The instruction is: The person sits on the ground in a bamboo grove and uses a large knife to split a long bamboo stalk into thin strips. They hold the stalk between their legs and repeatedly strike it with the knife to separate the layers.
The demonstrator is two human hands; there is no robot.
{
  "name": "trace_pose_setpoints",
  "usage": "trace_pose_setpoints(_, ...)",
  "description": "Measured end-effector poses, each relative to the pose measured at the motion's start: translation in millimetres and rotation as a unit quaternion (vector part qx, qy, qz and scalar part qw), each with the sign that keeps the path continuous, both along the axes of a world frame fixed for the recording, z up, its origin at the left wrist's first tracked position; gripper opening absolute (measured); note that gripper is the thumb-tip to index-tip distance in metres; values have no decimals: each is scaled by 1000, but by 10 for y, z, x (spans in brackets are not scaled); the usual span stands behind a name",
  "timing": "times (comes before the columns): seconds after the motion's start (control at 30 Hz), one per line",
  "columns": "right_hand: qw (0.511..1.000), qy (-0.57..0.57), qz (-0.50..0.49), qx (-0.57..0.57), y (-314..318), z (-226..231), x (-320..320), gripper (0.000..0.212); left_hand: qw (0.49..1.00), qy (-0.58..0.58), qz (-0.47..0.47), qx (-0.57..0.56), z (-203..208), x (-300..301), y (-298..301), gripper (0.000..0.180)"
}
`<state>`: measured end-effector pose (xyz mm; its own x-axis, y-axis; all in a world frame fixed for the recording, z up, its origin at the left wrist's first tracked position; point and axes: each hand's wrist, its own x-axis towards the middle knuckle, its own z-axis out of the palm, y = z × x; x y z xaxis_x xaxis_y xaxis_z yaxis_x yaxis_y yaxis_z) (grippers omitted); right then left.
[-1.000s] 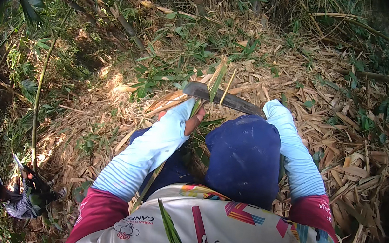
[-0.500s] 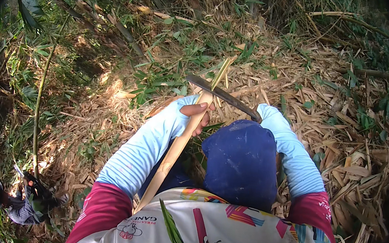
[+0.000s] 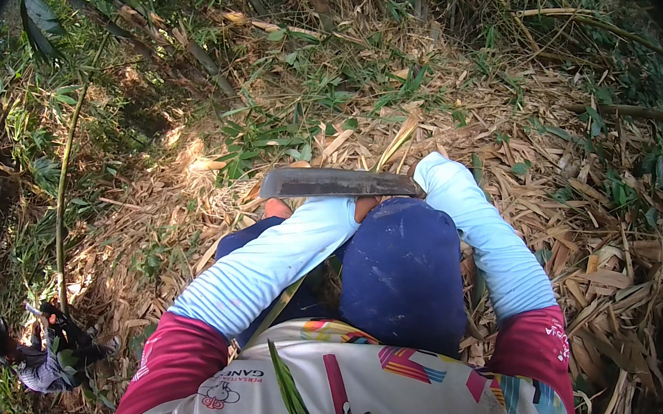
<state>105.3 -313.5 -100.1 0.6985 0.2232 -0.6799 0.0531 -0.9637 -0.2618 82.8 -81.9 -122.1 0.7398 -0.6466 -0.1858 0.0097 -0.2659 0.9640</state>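
A machete (image 3: 338,184) with a broad dark blade lies nearly level across the view, above my raised knee. My right hand (image 3: 417,173) is closed on its handle, mostly hidden by the pale blue sleeve. Only a little of my left hand (image 3: 365,208) shows, just below the blade near the knee. It grips a split bamboo strip (image 3: 398,142), though its fingers are hidden. The strip's split tip sticks out beyond the blade. Its lower part runs under my left forearm toward my lap, seen edge-on.
My blue-clad knee (image 3: 404,274) rises between my arms. A bare foot (image 3: 278,207) shows beyond the blade's left end. Dry bamboo leaves (image 3: 550,180) cover the ground. Bamboo stems (image 3: 201,54) lean at the upper left. Another person (image 3: 44,354) sits at the lower left.
The machete has swung from a slant across the strip to nearly level, its tip now further left and lower. My left hand has turned and moved right, tilting the strip edge-on.
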Motion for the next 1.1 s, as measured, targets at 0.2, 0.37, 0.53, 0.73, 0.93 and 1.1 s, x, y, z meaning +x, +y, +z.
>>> trace_pose_setpoints(0.2, 997, -55, -1, 60, -13, 5, -73, 33, 990, -132, 8, 45, 45, -77, -46, 20)
trace_pose_setpoints(0.37, 991, -117, 44, 37, -52, -196, -76, 27, 971, -229, 6, 74, 21, -104, -112, 21)
trace_pose_setpoints(0.53, 988, -141, 33, 45, -44, -182, -143, 33, 944, -314, 4, 101, 28, -137, -114, 22)
trace_pose_setpoints(0.73, 997, -58, -31, 26, -130, -239, -51, 49, 894, -420, -2, 159, 170, -189, 87, 23)
trace_pose_setpoints(0.93, 997, -56, -43, -28, -54, -94, -90, 46, 839, -476, 6, 265, 251, -241, 269, 27)
trace_pose_setpoints(1.1, 997, -57, -54, -23, -113, 116, -246, 42, 871, -382, -9, 310, 306, -247, 468, 38)
